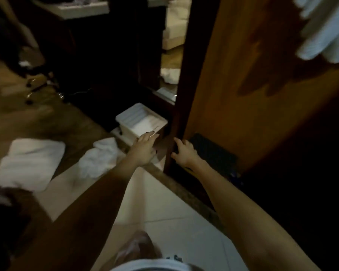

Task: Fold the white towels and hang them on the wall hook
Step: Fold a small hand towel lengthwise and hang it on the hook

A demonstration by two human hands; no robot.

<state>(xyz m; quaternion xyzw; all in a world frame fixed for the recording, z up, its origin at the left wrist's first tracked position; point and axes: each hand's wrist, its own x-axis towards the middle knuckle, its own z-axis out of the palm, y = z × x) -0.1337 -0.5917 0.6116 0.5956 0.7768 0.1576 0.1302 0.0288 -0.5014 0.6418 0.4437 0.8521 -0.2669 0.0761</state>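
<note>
— Dim room, view blurred. White tile floor (174, 222) underfoot, a stone threshold (176, 185), then wood floor (18, 98) beyond. Wooden door (243, 85) stands at right.

— Towels?

— Folded white towel (27, 163) lies flat on the floor at left. Crumpled white towel (98, 158) is near it, between it and the left forearm. Hanging white towel (325, 30) is at top right, against the door face; what holds it is out of frame.

— Hands?

— Both arms reach forward; neither touches a towel. Left hand (145, 150): palm down, fingers straight and loosely spread, holding nothing, at the near corner of a white bin (143, 122). Contact with the bin unclear. Right hand (185, 154): at the door's edge, fingers bent toward it. Cannot tell whether they grip the edge or only lie against it.

— Anything else?

— Dark vent grille (211, 153) low on the door, just right of the right hand. More white cloth (169, 75) on the floor past the door, well apart from the rest.
</note>
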